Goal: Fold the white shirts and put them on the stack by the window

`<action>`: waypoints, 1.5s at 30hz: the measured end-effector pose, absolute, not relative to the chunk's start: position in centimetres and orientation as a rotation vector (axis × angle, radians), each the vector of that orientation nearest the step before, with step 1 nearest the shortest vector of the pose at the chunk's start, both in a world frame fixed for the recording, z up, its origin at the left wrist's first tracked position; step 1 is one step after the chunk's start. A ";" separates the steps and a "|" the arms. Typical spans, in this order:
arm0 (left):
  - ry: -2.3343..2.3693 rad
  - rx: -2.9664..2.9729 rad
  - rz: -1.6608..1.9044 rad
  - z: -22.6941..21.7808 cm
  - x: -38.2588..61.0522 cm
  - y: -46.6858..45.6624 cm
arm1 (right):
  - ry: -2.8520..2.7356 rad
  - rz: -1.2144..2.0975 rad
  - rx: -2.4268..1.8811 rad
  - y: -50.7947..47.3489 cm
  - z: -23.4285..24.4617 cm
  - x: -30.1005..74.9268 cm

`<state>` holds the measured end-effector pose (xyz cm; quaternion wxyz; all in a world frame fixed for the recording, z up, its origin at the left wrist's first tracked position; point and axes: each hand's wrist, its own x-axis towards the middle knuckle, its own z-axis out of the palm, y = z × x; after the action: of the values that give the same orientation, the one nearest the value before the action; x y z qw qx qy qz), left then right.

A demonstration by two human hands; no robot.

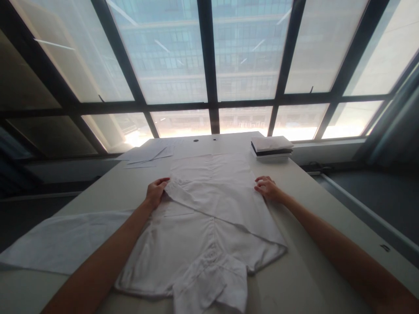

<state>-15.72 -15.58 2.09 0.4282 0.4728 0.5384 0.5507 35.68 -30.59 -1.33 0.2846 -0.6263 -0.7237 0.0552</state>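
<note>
A white shirt [190, 244] lies spread on the table with its collar end [211, 279] toward me. One sleeve [65, 237] stretches out to the left, passing under my left forearm. Fabric from the right side is folded across the body in a slanting layer [229, 203]. My left hand [156, 192] is closed, its fingertips pinching the left end of that folded layer. At the opposite edge, my right hand [268, 189] has its fingers curled on the shirt's right side, with a bit of white cloth between them.
The white table [314, 226] reaches toward large framed windows. Loose paper sheets [149, 155] lie at its far left. A stack of white folded-looking items with a black layer [272, 149] sits at the far right. A small dark fitting [385, 247] is near the right edge.
</note>
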 end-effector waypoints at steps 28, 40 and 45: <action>1.813 1.970 1.018 3.4 -13.4 -10.9 | -1.868 0.122 -1.661 -30.8 -1.8 36.0; 1.671 2.634 0.148 0.1 -4.2 -16.5 | -1.820 0.082 -1.890 -31.7 -1.2 36.0; 1.630 2.646 0.243 0.0 -4.6 -16.2 | -1.722 -0.064 -2.040 -33.4 0.6 30.0</action>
<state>-4.61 -16.17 0.03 0.0122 0.8487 0.5230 0.0779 30.04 -33.44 0.55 0.2337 -0.7428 -0.6270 -0.0235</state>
